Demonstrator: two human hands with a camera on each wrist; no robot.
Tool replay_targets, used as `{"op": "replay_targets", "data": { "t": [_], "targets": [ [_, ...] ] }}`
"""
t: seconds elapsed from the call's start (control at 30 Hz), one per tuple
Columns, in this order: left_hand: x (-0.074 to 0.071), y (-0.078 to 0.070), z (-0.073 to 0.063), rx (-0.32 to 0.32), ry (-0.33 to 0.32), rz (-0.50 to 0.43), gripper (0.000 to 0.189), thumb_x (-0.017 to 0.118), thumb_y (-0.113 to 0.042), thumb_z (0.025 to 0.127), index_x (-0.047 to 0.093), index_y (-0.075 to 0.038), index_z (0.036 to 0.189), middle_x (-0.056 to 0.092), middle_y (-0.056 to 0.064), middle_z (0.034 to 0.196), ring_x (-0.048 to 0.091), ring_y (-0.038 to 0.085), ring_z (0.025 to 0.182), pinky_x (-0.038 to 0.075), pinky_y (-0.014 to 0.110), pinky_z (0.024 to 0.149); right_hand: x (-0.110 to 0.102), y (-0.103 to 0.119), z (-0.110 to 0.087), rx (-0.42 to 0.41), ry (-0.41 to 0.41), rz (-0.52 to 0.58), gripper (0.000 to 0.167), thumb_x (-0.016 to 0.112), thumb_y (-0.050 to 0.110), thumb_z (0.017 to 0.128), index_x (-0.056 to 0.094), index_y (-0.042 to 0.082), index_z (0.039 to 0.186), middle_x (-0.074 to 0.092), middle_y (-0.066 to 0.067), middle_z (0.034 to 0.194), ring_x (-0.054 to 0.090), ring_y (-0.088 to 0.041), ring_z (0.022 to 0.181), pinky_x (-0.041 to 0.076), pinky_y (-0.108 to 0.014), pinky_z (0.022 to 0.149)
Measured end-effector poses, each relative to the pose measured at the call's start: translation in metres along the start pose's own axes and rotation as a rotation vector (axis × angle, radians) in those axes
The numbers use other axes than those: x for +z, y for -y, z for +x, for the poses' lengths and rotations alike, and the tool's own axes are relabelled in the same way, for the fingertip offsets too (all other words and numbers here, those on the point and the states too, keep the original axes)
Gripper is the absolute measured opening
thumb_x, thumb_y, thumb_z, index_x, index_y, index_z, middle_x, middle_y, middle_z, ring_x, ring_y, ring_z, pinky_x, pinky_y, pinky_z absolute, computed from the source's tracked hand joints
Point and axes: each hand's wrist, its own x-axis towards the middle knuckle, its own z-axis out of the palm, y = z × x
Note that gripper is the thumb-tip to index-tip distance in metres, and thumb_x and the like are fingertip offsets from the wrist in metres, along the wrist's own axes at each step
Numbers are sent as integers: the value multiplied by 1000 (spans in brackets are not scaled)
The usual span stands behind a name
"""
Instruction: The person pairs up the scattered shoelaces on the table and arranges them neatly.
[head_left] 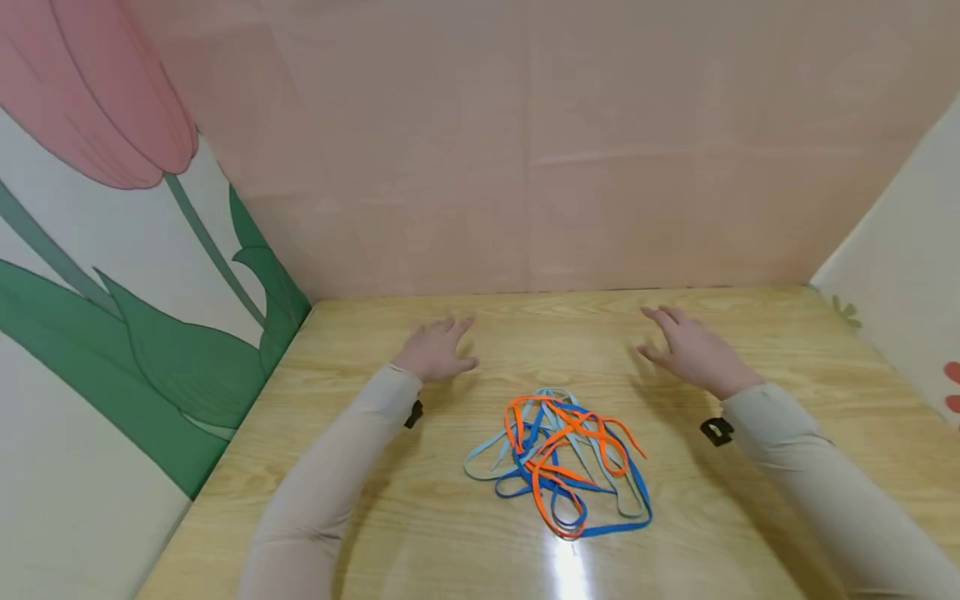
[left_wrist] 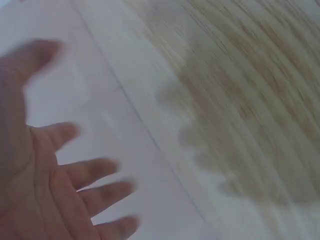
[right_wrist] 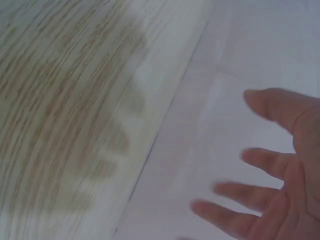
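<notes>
A loose tangle of flat shoelaces lies on the wooden table in the head view: an orange lace, a blue lace and a pale blue lace, looped over one another. My left hand is held over the table beyond the tangle on its left, fingers spread and holding nothing. On the other side, my right hand hovers with its thumb and fingers apart, also holding nothing. Both wrist views show spread fingers, with shadows of the hands on the wood grain.
The wooden table meets a pinkish backdrop along its far edge. A panel painted with a tulip stands at the left, and a pale panel at the right. Dark wrist straps hang under both sleeves.
</notes>
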Motion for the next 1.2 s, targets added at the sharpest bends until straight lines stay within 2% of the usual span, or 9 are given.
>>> {"op": "replay_targets", "data": {
  "t": [0.07,0.13,0.23,0.33,0.53,0.83,1.0,1.1,1.2],
  "targets": [
    [-1,-1,0,10,52,-41,62,54,-49,95,40,-17,147,47,11,146,48,30,131,39,50,107,0,0,0,-3,34,41,65,48,50,98,41,2,141,46,-31,137,52,-50,116,45,-63,89],
    [-2,-2,0,11,99,-82,44,56,-40,96,57,-10,128,63,9,124,62,24,109,51,43,90,0,0,0,4,76,70,51,51,44,99,54,2,126,61,-24,118,62,-39,99,51,-53,79],
    [-3,-3,-1,14,125,-109,25,57,-36,97,64,-11,98,66,2,89,60,16,76,51,34,67,2,-1,0,0,114,101,33,55,36,97,61,4,103,66,-10,91,62,-22,77,50,-39,65],
    [-3,-5,-2,21,124,-116,24,57,-35,96,60,-14,85,59,-2,73,51,12,63,43,28,58,6,-2,-1,-3,137,112,26,57,33,97,60,7,93,63,-3,81,56,-15,68,46,-32,60],
    [0,-7,-4,33,133,-105,26,57,-36,96,57,-14,81,53,-4,69,47,11,61,39,26,56,12,0,-6,-13,173,109,24,56,30,98,59,8,89,60,-1,76,53,-14,65,43,-31,58],
    [-1,-14,-8,53,131,-105,25,57,-36,96,57,-15,83,55,-3,71,48,11,63,40,26,58,13,3,-8,-38,154,120,20,57,26,97,58,10,86,57,0,71,49,-14,62,40,-30,56],
    [-9,-37,-15,139,133,-115,22,57,-36,97,59,-15,89,58,-3,75,50,11,64,42,27,60,14,2,-7,-39,164,125,20,56,26,97,58,9,86,57,0,71,49,-14,63,40,-30,56],
    [-13,-58,-24,232,135,-125,19,57,-35,97,61,-16,94,59,-5,76,49,9,61,44,25,58,14,1,-7,-43,169,130,20,56,26,97,58,9,87,58,0,73,50,-14,63,41,-30,57],
    [-14,-83,-33,330,169,-129,16,57,-32,97,61,-17,96,61,-6,76,49,7,59,44,23,56,15,1,-8,-42,169,136,20,56,27,97,58,10,87,58,0,73,50,-14,63,41,-30,57]
  ]
}}
